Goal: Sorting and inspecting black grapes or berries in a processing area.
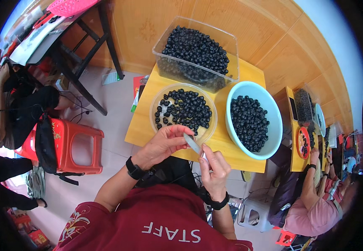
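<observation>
My right hand grips a small knife by its pale handle. The knife's short, light grey blade points up and left. My left hand is closed at the blade, thumb and fingers pinched together; whatever lies between them is hidden. Just beyond it, on the yellow table, a round clear tray holds loose black ring-shaped pieces, small and with holes through the middle. To the right stands a light blue bowl filled with similar black pieces.
Behind the tray, a clear rectangular bin is heaped with black pieces. A red stool and a dark-legged table are at left. Co-workers sit on both sides; the right one's hand is by an orange-rimmed dish. A grey stool stands lower right.
</observation>
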`<action>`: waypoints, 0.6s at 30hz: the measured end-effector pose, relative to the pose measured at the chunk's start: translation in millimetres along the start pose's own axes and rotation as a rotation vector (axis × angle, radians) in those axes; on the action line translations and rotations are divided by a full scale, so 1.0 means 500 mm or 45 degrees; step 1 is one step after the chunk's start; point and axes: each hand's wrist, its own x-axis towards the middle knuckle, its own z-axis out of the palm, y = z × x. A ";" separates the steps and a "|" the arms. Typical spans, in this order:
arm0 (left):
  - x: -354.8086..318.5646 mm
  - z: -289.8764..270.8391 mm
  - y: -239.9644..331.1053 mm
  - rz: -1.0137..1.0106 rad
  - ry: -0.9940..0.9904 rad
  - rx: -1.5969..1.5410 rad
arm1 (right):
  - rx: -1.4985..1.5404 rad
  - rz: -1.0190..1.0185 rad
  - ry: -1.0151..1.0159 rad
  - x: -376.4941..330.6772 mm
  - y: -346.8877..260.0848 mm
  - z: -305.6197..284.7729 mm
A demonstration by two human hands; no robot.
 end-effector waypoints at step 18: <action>-0.003 0.006 -0.011 -0.025 -0.038 -0.076 | -0.155 -0.200 -0.028 0.011 0.004 -0.002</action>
